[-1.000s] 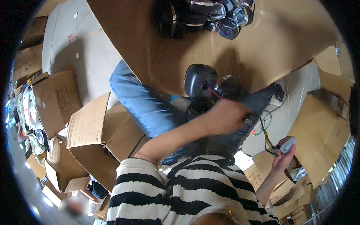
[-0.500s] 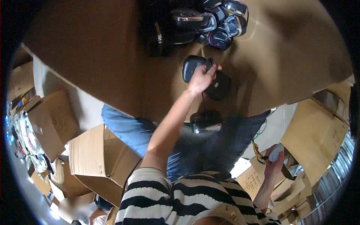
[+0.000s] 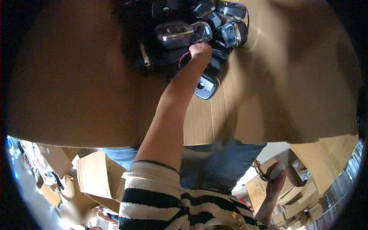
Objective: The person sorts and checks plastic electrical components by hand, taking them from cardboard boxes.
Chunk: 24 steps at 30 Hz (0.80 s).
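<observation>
My left hand (image 3: 200, 49) reaches far into a large cardboard box (image 3: 88, 96), over a pile of black lamp-like housings with clear windows. Its fingers look curled, but what they grip is hidden. A red wire loops out beside it. Next to the hand lies a clear-fronted housing (image 3: 201, 32). Below the wrist, a housing with a grey plate and a round hole (image 3: 206, 87) sits nearer to me, partly behind the forearm. Low on the right, outside the box, my right hand (image 3: 274, 180) is closed round a whitish rounded piece (image 3: 276, 170), with yellow wires beside it.
The box's near edge (image 3: 230, 141) crosses in front of my legs. Open cartons stand at the left (image 3: 94, 172) and right (image 3: 326, 161). Another person's arm (image 3: 105, 217) shows at the lower left.
My left hand has moved farther into the box, from the near side onto the pile. The black housings it held by their wires have moved with it. The right hand is slightly lower.
</observation>
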Available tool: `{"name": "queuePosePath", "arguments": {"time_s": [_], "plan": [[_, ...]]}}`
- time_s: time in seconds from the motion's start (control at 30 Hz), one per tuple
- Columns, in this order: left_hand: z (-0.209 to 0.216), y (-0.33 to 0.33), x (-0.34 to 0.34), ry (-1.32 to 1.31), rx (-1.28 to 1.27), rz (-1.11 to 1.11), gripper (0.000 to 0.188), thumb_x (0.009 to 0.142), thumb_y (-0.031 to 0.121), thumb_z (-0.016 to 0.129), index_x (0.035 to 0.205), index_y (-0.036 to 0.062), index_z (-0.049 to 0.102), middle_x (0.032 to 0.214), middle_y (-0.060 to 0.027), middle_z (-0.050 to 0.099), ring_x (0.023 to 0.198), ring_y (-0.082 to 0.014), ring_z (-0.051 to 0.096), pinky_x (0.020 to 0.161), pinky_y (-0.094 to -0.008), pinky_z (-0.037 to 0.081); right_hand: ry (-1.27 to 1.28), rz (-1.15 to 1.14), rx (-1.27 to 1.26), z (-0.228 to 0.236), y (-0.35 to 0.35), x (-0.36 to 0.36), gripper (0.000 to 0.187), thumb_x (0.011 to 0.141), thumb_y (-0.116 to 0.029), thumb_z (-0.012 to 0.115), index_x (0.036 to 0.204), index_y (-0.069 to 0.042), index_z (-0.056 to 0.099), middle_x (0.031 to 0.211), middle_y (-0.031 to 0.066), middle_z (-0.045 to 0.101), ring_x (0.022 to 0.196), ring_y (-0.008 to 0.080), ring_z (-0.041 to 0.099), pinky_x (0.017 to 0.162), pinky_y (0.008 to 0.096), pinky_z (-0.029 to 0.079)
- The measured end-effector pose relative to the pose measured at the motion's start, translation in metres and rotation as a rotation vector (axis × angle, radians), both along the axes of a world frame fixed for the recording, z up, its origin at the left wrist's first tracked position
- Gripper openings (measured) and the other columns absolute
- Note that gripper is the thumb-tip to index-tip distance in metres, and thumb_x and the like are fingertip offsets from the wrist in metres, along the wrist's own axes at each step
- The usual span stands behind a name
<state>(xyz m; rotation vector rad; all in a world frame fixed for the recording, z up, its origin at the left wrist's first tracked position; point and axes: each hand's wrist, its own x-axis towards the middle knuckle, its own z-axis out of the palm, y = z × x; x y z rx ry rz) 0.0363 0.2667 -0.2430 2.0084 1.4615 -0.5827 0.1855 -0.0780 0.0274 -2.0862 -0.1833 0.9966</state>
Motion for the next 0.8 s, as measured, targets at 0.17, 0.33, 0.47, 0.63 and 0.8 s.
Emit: {"name": "queuePosePath", "arguments": {"time_s": [0.17,0.33,0.47,0.63,0.8], "plan": [[-0.023,-0.001,0.003,0.177,0.046,-0.199,0.025,0.075,0.019,0.043,0.097,0.0124,0.054,0.098,-0.0034,0.053,0.088,-0.0241,0.051,0.064,-0.0439,0.04,0.064,0.005,-0.068,0.002,0.008,0.003,0.034,0.076,-0.037,0.039,0.086,-0.005,0.044,0.069,0.0042,0.046,0.056,0.0128,0.042,0.046,0.0222,0.033],[-0.04,0.001,0.004,0.345,0.048,-0.343,0.024,0.073,0.019,0.046,0.093,0.0111,0.056,0.095,-0.0041,0.054,0.085,-0.0225,0.052,0.061,-0.0431,0.04,0.084,-0.034,-0.023,-0.004,-0.004,0.01,0.036,0.075,-0.038,0.04,0.088,-0.005,0.044,0.07,0.0053,0.046,0.059,0.0148,0.044,0.051,0.0252,0.037],[-0.023,0.002,0.005,0.317,0.091,-0.472,0.022,0.071,0.017,0.046,0.088,0.011,0.058,0.089,-0.0056,0.056,0.081,-0.0223,0.053,0.058,-0.0413,0.041,0.16,0.001,-0.073,0.001,0.003,0.007,0.036,0.075,-0.038,0.041,0.088,-0.005,0.044,0.071,0.0059,0.047,0.06,0.015,0.045,0.051,0.0242,0.037],[-0.004,0.009,-0.037,-0.223,0.292,-0.619,0.013,0.066,0.012,0.047,0.072,0.0064,0.057,0.075,-0.012,0.056,0.069,-0.0259,0.055,0.054,-0.0376,0.044,0.164,0.156,-0.054,0.002,0.006,0.005,0.042,0.072,-0.043,0.043,0.089,-0.005,0.043,0.072,0.0056,0.047,0.061,0.0139,0.046,0.049,0.0228,0.038],[0.049,-0.02,-0.069,-0.531,0.213,-0.285,0.015,0.067,0.008,0.046,0.08,0.0017,0.049,0.073,-0.0208,0.052,0.07,-0.0336,0.052,0.062,-0.0402,0.042,0.143,0.148,-0.121,0.001,0.021,-0.009,0.058,0.065,-0.056,0.045,0.086,-0.002,0.041,0.069,0.0042,0.047,0.06,0.0099,0.048,0.049,0.0205,0.043]]}}
